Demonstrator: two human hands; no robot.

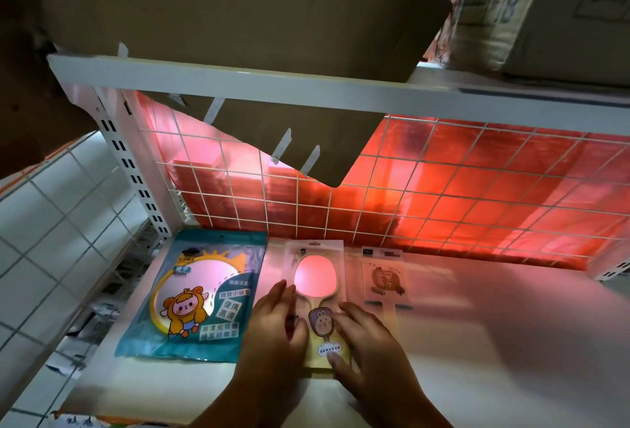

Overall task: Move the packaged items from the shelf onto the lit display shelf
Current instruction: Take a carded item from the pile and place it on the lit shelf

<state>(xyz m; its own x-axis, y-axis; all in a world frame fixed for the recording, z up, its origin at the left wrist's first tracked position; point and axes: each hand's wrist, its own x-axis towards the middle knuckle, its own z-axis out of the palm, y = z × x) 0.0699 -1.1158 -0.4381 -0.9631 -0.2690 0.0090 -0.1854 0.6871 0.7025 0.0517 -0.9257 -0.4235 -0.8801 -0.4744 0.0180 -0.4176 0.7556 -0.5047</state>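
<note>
Two hands, left hand (276, 325) and right hand (370, 342), settle a packaged hand mirror (315, 277) flat on a red-lit white shelf (477, 342).

Neither hand grips. The left lies with straight fingers along the package's left edge, and the right rests flat and spread over its lower half, thumb near the bottom edge. The package lies mid-shelf, its top pointing to 12 o'clock. Just beside it at 9 o'clock is a teal mirror package (197, 294); near it at 3 o'clock is a slimmer clear package (383, 277). At 12 o'clock a wire grid (409, 206) glows red, with a cardboard flap (289, 141) hanging above. Risk: the slick sleeve may slide under flat palms, skewing it or nudging its neighbours, and lifted hands could catch the flap.
</note>
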